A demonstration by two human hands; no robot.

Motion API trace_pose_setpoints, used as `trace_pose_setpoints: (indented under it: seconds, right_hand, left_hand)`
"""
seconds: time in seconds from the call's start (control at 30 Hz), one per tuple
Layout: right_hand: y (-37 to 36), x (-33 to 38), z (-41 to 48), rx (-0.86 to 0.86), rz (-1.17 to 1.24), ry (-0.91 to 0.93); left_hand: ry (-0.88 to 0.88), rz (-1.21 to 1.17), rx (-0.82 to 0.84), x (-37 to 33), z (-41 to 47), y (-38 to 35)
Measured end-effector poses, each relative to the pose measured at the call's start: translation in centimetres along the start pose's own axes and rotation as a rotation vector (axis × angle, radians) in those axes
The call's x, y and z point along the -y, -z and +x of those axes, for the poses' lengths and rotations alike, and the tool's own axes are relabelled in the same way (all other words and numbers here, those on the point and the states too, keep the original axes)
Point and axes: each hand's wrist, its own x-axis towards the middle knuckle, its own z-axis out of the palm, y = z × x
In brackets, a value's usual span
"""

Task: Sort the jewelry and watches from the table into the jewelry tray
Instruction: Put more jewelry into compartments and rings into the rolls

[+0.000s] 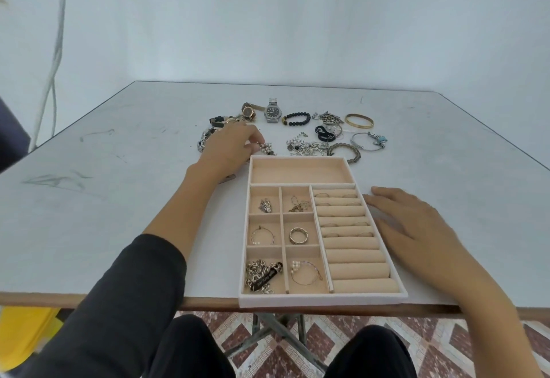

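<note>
One pearl piece (265, 149) pinched in left grip (230, 146).

Matt, seemingly velvet-lined tray (321, 300); shiny metal watch (272, 111); smooth, scuffed tabletop (119, 199).

Single wide-angle cam on the person's head, looking forward and down across the table (119, 214) from its near edge. The tray (323, 300) sits close in toward 6 o'clock, and the wall (297, 20) fills everything up at 12. Arms run in from the bottom edge, left hand (229, 147) from 7, right hand (416, 228) from 5. Knees (190, 348) and tiled floor (446, 345) show right below the lens.
</note>
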Motion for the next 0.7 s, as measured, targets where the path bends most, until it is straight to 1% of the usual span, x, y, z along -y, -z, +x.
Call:
trace_pose_setpoints:
  seconds: [0.07,0.13,0.2,0.37,0.53,0.7]
  right_hand:
    - [1.5,0.1,1.4,-0.018,0.107,-0.033]
    - [3.1,0.6,3.7,-0.084,0.204,-0.063]
    - [4.1,1.4,6.7,-0.132,0.225,-0.064]
    - [3.4,3.3,14.7,-0.061,0.073,-0.027]
    - [1.0,4.2,18.7,0.022,-0.036,-0.014]
    - [-0.4,4.2,19.9,-0.015,-0.028,-0.035]
  left_hand:
    - [-0.006,-0.043,-0.017,0.2,-0.1,0.0]
    - [-0.006,-0.077,-0.022,0.4,-0.2,-0.1]
    - [-0.007,-0.104,-0.027,0.5,-0.2,-0.1]
    - [-0.029,-0.128,-0.028,0.5,-0.3,-0.2]
    - [-0.041,-0.143,-0.060,0.3,-0.2,-0.1]
    - [-0.056,-0.132,-0.075,-0.1,-0.2,0.4]
